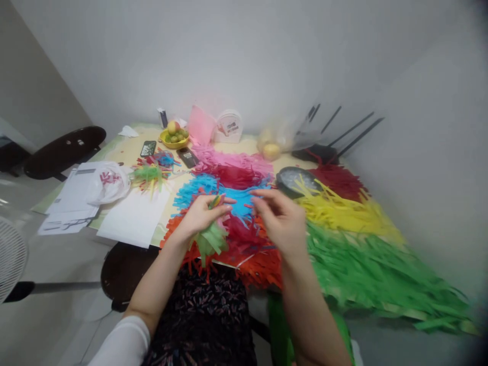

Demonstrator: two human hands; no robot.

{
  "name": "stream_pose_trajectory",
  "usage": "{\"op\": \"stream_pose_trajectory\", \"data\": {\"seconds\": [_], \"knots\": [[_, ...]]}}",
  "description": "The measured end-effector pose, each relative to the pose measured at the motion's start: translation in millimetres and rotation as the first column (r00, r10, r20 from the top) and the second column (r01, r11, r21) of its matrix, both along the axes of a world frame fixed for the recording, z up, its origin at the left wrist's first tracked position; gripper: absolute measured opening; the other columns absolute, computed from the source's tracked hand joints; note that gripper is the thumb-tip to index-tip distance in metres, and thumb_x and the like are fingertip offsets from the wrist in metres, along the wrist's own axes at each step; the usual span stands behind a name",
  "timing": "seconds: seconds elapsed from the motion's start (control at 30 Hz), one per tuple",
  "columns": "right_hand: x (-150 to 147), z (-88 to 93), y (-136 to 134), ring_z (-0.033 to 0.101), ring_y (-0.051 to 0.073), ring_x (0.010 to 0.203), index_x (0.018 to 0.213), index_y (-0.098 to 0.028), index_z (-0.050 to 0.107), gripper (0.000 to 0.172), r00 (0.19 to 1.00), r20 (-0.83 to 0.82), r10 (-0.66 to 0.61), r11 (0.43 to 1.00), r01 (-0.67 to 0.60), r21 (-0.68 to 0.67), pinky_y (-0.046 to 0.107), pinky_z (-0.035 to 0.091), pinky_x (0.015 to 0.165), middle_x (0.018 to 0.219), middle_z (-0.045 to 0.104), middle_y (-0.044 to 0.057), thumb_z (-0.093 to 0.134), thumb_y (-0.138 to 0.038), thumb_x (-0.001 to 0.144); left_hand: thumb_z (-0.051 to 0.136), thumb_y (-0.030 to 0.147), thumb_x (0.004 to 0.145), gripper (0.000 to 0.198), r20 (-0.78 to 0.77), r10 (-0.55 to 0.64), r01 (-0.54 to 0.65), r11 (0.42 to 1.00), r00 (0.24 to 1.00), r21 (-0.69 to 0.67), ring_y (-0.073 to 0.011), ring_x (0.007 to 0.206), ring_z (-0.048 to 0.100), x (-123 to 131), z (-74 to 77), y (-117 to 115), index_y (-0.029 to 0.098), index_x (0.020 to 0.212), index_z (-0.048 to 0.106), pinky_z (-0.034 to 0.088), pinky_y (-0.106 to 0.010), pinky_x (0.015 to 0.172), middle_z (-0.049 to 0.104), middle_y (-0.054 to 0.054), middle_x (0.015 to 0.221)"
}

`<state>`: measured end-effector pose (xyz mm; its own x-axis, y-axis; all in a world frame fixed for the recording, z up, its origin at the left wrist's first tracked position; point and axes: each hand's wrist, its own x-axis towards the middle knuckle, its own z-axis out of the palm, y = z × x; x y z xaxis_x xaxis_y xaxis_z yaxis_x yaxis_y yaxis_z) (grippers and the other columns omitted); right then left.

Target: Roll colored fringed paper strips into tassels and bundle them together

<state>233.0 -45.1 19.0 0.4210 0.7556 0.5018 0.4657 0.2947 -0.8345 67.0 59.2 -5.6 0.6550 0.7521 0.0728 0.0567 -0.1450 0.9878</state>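
My left hand (202,216) is closed around a bunch of cut paper strips (211,239), mostly light green with some pink, that hangs below the palm. Thumb and fingertips of my right hand (284,221) are drawn together a short way to the right; a small reddish bit shows by them, too blurred to name. Beneath both hands lie layers of fringed paper: blue fringe (238,201), dark pink fringe (240,231) and orange fringe (263,269). Pink fringe (244,161) lies farther back.
Green fringe (373,269) and yellow fringe (343,216) spread rightward near a dark bowl (284,185). On the left are a tassel pile (148,175), a plastic bag (109,183) and white sheets (133,218). A yellow fruit bowl (173,144) and phone (148,148) sit behind.
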Motion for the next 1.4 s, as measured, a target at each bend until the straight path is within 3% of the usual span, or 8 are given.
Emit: {"op": "stream_pose_trajectory", "data": {"seconds": [0.07,0.17,0.4,0.53,1.07,1.13,1.27,1.4], "knots": [[-16.7,-3.5,10.2,0.063,0.014,0.058,0.093,-0.020,0.072,0.014,0.990,0.065,0.126,0.991,-0.123,-0.048,0.025,0.050,0.057,0.070,0.070,0.000,0.062,-0.029,0.087,0.072,0.040,0.077,0.031,-0.018,-0.077,0.077,0.997,0.997,0.002,-0.0111,0.061,0.052,1.8,6.6,-8.0,0.013,0.066,0.062,0.040,-0.023,0.061,0.060,0.001,0.064],[-25.0,-4.9,19.0,0.059,0.011,0.055,0.086,-0.019,0.071,0.013,0.987,0.087,0.138,0.989,-0.134,-0.055,0.023,0.046,0.054,0.068,0.069,0.000,0.062,-0.028,0.087,0.074,0.042,0.075,0.034,0.003,-0.088,0.088,0.996,0.996,0.006,-0.0095,0.059,0.048,0.4,12.3,-14.6,0.014,0.066,0.058,0.037,-0.022,0.058,0.054,0.003,0.060],[-22.0,-10.5,13.9,0.052,0.012,0.048,0.090,-0.018,0.068,0.019,0.991,-0.116,0.059,0.995,-0.068,-0.069,0.024,0.042,0.050,0.057,0.060,-0.003,0.063,-0.036,0.087,0.076,0.045,0.073,0.035,0.174,0.121,-0.093,0.982,0.977,-0.162,-0.0118,0.056,0.056,-4.4,6.9,-12.3,0.012,0.082,0.066,0.044,-0.025,0.063,0.063,0.001,0.060],[-23.5,-14.7,7.5,0.044,0.010,0.045,0.091,-0.017,0.069,0.022,0.997,-0.063,0.043,0.988,-0.052,-0.144,0.024,0.036,0.049,0.051,0.051,-0.006,0.063,-0.038,0.087,0.084,0.041,0.061,0.039,0.232,0.287,-0.231,0.943,0.929,-0.238,-0.0152,0.069,0.063,-1.8,1.2,-8.0,0.014,0.085,0.071,0.048,-0.027,0.071,0.069,-0.001,0.073],[-26.1,-15.0,5.2,0.039,0.010,0.046,0.084,-0.016,0.070,0.025,0.997,0.003,0.078,0.967,-0.075,-0.243,0.024,0.030,0.049,0.048,0.044,-0.006,0.060,-0.039,0.088,0.085,0.042,0.059,0.036,0.226,0.276,-0.215,0.941,0.934,-0.261,-0.0167,0.072,0.063,0.9,-1.3,-9.7,0.015,0.081,0.075,0.049,-0.028,0.073,0.070,-0.003,0.073],[-24.2,-15.3,7.0,0.040,0.010,0.045,0.085,-0.017,0.070,0.026,0.994,-0.039,0.105,0.959,-0.112,-0.261,0.024,0.030,0.048,0.048,0.047,-0.006,0.061,-0.041,0.088,0.084,0.041,0.061,0.034,0.193,0.252,-0.209,0.953,0.948,-0.221,-0.0160,0.071,0.062,0.6,0.1,-10.6,0.014,0.081,0.076,0.048,-0.028,0.072,0.071,-0.003,0.074],[-18.7,-16.4,14.3,0.045,0.010,0.042,0.114,-0.018,0.062,0.042,0.922,-0.323,0.215,0.907,-0.311,-0.283,0.023,0.035,0.044,0.055,0.060,-0.005,0.066,-0.044,0.082,0.082,0.039,0.064,0.031,0.125,0.181,-0.164,0.977,0.975,-0.139,-0.0149,0.068,0.059,-0.3,2.7,-11.0,0.013,0.078,0.076,0.047,-0.027,0.070,0.071,-0.004,0.073],[-15.3,-14.4,18.0,0.048,0.011,0.041,0.113,-0.016,0.061,0.049,0.835,-0.476,0.274,0.842,-0.447,-0.300,0.022,0.037,0.041,0.056,0.064,-0.003,0.072,-0.046,0.075,0.079,0.039,0.067,0.031,0.084,0.195,-0.188,0.978,0.977,-0.085,-0.0138,0.065,0.056,-1.9,4.0,-8.5,0.013,0.082,0.077,0.044,-0.026,0.065,0.069,-0.003,0.070]]}}
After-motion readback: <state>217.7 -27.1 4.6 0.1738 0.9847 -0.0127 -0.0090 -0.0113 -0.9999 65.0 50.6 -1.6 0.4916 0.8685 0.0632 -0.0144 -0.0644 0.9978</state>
